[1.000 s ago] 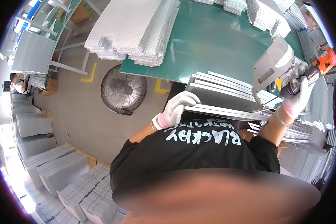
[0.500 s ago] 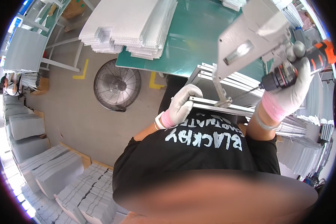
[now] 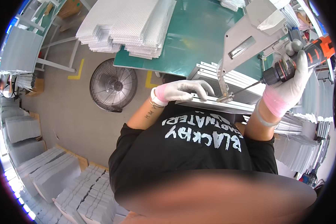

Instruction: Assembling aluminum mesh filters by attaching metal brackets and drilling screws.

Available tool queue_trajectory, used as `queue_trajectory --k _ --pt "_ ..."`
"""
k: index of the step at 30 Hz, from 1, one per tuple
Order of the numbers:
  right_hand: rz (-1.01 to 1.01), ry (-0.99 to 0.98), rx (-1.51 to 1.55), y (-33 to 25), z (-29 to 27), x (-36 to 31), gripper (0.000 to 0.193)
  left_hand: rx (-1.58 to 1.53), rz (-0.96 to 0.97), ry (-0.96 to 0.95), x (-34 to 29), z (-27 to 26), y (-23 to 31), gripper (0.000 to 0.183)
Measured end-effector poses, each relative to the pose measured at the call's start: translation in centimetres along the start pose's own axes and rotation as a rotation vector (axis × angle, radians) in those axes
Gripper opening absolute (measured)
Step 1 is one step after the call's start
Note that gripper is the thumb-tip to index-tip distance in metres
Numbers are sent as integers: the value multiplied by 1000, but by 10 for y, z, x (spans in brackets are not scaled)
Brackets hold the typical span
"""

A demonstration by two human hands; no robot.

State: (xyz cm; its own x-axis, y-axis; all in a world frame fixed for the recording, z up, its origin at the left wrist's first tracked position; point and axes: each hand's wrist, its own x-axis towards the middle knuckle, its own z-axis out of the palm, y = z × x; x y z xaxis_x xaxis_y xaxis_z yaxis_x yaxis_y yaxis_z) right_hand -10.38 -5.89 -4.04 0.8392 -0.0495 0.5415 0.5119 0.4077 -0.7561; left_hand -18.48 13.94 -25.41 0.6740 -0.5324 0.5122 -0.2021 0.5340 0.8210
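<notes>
My right hand [image 3: 289, 84], in a white glove with a pink cuff, is wrapped round a black and orange cordless drill [image 3: 278, 73]. Its long thin bit [image 3: 246, 88] points left and down, the tip at a small metal nozzle [image 3: 225, 98] under a grey machine arm [image 3: 242, 43]. That nozzle sits at the top rail of an aluminium-edged mesh panel [image 3: 212, 102], which stands on edge against my black shirt. Over the rail's left part lies my gloved left hand [image 3: 186, 91], fingers stretched and apart, touching the rail.
Beyond the panel, more white-framed panels [image 3: 209, 71] lean together at the green table [image 3: 190, 37]. Stacked mesh sheets [image 3: 127, 26] overhang its left edge. A round floor fan [image 3: 114, 86] stands at left, with stacks of grey panels [image 3: 59, 168] at lower left.
My left hand has loosened from the panel's left end and slid right along the rail, its fingers stretching out. The drill bit's tip has moved left to the nozzle. My right hand keeps the drill.
</notes>
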Motion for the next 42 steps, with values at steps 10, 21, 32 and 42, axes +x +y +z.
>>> queue_trajectory --k 10,21,32,42 --pt "21 33 49 1 8 -3 26 -259 36 -50 3 4 -36 46" --pt "-88 -88 24 23 24 -19 23 -47 87 234 -17 3 -77 43" --pt "-64 -52 5 19 25 -23 21 -123 50 227 -9 16 -51 22" --pt "-22 -155 8 -9 -8 26 26 322 -30 53 27 14 6 14"
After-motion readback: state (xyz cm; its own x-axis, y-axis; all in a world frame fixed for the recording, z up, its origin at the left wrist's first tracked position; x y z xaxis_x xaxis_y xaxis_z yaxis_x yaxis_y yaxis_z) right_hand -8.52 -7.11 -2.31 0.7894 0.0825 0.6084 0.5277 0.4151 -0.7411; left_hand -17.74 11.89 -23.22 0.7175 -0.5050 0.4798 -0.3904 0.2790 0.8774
